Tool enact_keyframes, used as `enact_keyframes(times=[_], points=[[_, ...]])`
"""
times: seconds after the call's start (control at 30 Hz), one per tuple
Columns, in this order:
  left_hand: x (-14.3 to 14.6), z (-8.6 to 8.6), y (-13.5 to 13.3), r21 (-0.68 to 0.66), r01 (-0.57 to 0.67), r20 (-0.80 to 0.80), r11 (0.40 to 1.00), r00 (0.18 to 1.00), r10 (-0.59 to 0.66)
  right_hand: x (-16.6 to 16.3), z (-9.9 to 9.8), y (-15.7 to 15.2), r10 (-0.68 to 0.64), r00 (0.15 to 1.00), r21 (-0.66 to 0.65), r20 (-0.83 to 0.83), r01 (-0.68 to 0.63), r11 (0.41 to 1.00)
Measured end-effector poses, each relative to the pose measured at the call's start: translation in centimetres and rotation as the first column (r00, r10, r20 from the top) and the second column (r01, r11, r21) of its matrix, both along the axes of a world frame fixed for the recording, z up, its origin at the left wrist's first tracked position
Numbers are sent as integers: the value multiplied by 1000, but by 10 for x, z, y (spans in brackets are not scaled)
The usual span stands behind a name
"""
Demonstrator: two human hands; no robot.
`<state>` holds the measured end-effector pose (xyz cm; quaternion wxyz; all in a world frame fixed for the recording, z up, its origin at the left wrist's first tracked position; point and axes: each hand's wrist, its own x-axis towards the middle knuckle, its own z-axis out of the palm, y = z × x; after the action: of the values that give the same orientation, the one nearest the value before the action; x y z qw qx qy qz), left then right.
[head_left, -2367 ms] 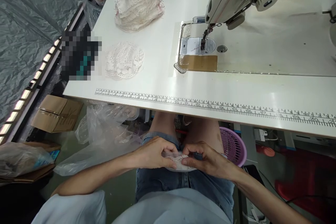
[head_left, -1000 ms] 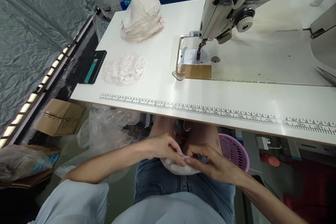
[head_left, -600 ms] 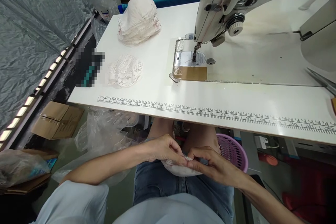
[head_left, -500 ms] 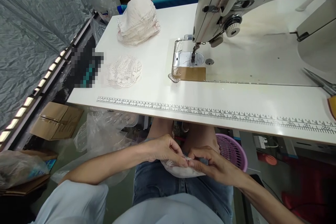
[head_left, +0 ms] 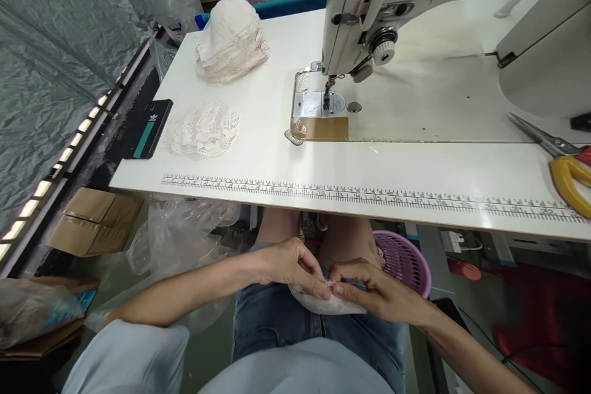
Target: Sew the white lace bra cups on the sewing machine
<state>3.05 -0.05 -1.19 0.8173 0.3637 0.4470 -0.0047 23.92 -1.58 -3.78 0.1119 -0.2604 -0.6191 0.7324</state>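
Note:
Over my lap, my left hand (head_left: 298, 271) pinches the edge of a white lace-trimmed fabric piece (head_left: 323, 305). Thumb and fingers of my right hand (head_left: 367, 286) close on the same edge, close beside the left fingertips. The rest of the fabric hangs below both hands against my jeans, partly covered by the fingers. On the table (head_left: 258, 166) above lie a flat piece of white lace (head_left: 203, 129) and a dome-shaped stack of white fabric pieces (head_left: 233, 40).
A sewing machine (head_left: 355, 18) stands on the table, with scissors (head_left: 570, 178) at the right and a dark phone (head_left: 152, 129) at the left edge. A printed ruler (head_left: 369, 195) runs along the front. Below are a purple basket (head_left: 406, 261) and a cardboard box (head_left: 95, 221).
The view has shifted slightly to the right, bringing more of the scissors into sight. Both hands keep their pinch on the fabric edge, with only small finger movement.

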Motion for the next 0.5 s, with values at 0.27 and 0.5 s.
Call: enact_keyframes(times=[0.27, 0.5], points=[[9, -8, 9, 47, 16, -5, 999, 1000, -16, 8, -3, -7, -88, 989, 350, 123, 40, 936], [20, -9, 12, 144, 19, -76, 989, 997, -9, 88, 70, 4, -457, 820, 609, 344, 175, 774]])
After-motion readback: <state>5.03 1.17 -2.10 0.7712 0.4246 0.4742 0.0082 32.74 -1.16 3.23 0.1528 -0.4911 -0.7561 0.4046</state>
